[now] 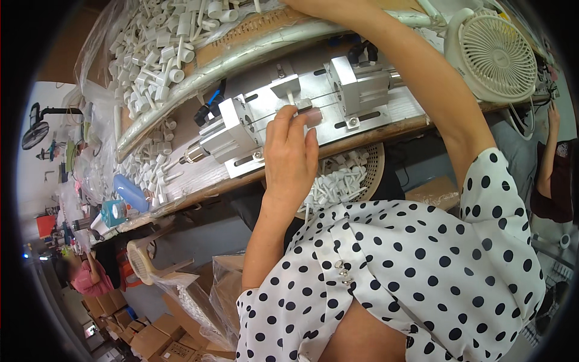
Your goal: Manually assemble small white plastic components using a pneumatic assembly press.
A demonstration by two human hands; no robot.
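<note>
- The left hand's fingers [280, 123] are loosely curled and bunched, thumb a little apart from the index finger; I can't tell from here whether they pinch anything.
- The left hand [288, 160] reaches over the near edge of the surface, back up, into the middle of a silver metal clamping fixture.
- Just beside its fingertips is a small translucent pinkish cylinder [312, 117], partly hidden by the hand.
- The fixture [365, 116] lies along the surface's near edge, with one upright block [234, 123] left of the hand and another [342, 84] to its right.
- Only a sliver of the right hand [306, 5] shows, stretched out beyond the fixture, past the far side; how its fingers stand, or what they hold, I can't tell.
- Close to it, a heap of white stemmed plastic parts [160, 66] fills a plastic-lined tray [256, 36] behind the fixture.
- More such parts lie loose toward the surface's left end, near a blue bottle [129, 192] and a teal container [113, 212] by the near edge.
- A cream fan [496, 57] stands toward the right end.
- Below the near edge, a round woven-look basket [376, 172] holds more white parts.
</note>
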